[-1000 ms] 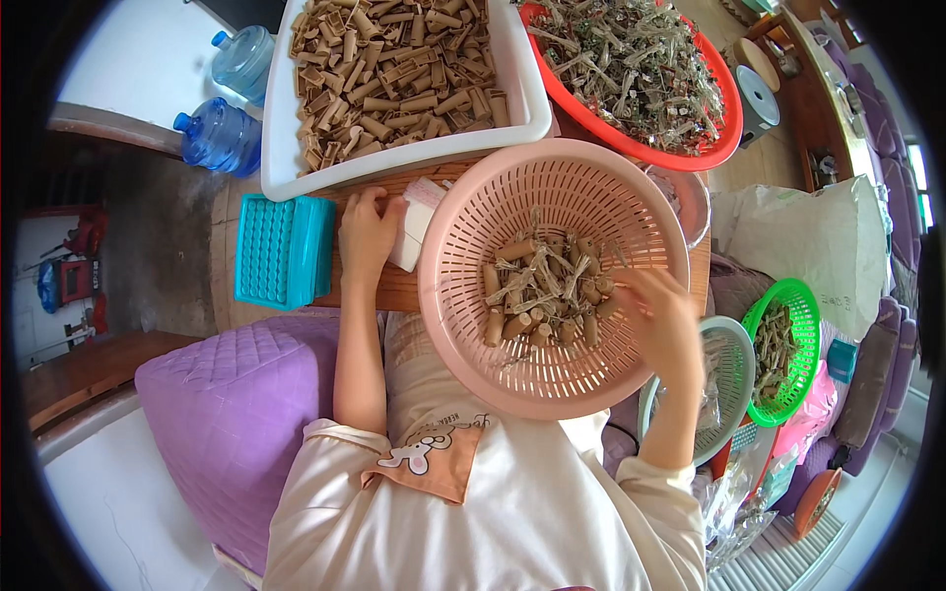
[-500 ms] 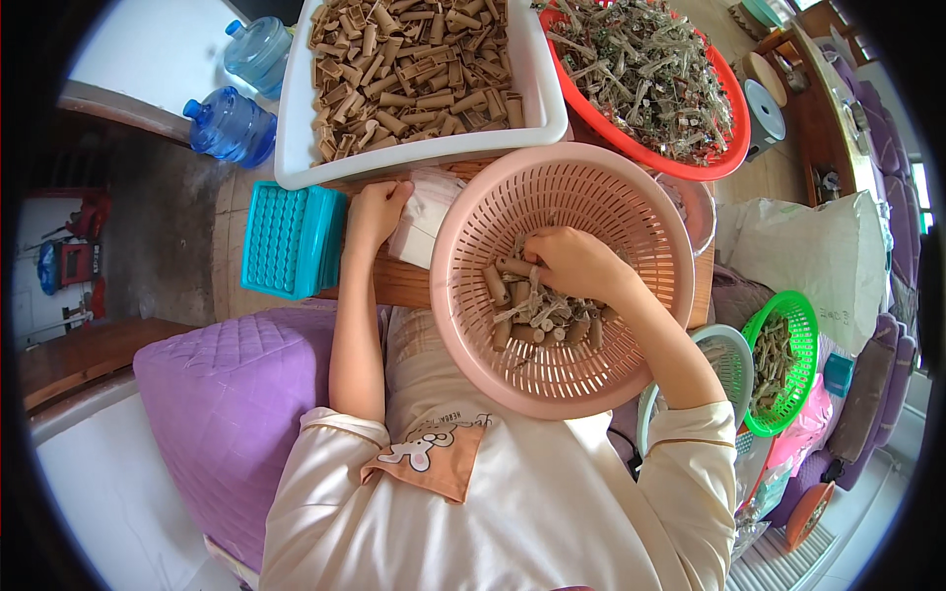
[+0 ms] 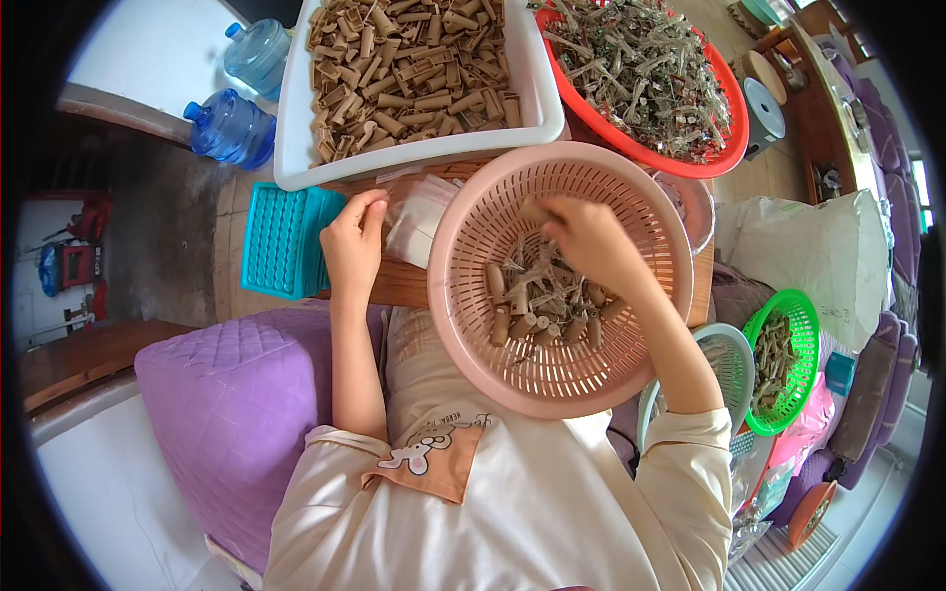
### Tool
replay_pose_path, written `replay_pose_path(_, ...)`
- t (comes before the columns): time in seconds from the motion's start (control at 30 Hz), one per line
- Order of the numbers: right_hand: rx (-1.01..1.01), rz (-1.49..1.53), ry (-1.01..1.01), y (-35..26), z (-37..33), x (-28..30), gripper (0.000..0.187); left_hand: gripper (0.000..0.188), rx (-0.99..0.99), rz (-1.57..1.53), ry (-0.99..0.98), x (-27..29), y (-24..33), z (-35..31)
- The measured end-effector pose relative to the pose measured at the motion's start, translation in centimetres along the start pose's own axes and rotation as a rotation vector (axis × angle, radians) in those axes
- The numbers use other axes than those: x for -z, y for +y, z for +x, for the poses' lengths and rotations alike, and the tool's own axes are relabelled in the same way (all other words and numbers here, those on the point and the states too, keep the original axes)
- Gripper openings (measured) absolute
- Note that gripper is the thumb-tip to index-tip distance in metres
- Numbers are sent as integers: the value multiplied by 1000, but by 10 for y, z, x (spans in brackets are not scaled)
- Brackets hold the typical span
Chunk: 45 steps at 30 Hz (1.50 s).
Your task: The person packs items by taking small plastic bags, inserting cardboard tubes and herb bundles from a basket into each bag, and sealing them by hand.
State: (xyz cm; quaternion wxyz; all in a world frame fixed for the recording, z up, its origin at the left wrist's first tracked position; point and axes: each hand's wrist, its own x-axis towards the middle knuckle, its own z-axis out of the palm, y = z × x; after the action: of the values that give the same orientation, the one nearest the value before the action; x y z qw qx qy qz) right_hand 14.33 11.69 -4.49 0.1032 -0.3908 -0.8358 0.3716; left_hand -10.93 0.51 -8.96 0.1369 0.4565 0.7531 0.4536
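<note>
My right hand, blurred by motion, is closed on a small brown tube inside the pink slotted basket. Below it in the basket lies a loose heap of similar brown tubes and clear, stringy plastic pieces. To the left of the basket, my left hand is raised with thumb and forefinger pinched together. Whatever is between those fingertips is too small to make out. Close to them, a clear plastic packet with white contents lies on the wooden table, partly behind the basket rim.
Beyond the basket stand a white tub of brown half-shells and a red basket of clear plastic pieces with metallic bits. Turquoise trays stand left of my left hand. A green basket is at the right, and blue water bottles stand far left.
My left hand has moved left and off the packet, its fingers now pointing up. My right hand has lifted a brown tube from the heap toward the far side of the basket.
</note>
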Motion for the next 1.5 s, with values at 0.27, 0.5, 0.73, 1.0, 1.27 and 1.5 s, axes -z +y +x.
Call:
replay_pose_path(0.27,-260,1006,445,-17,-26,35,30,30,214,-388,-175,26,46,-5)
replay_pose_path(0.5,-176,1241,489,-55,-49,11,31,44,91,-882,-726,-15,129,-67)
replay_pose_path(0.73,-13,1004,602,-65,-64,-2,33,28,201,-875,-553,-33,145,-78)
replay_pose_path(1.0,190,733,594,-58,-71,-10,32,21,220,-1064,-504,-34,137,-79)
replay_pose_path(1.27,-224,987,91,-55,-70,23,33,14,-301,-309,-297,-14,128,-52)
replay_pose_path(1.5,-107,809,303,-55,-70,13,32,18,-164,-509,-280,-17,126,-51)
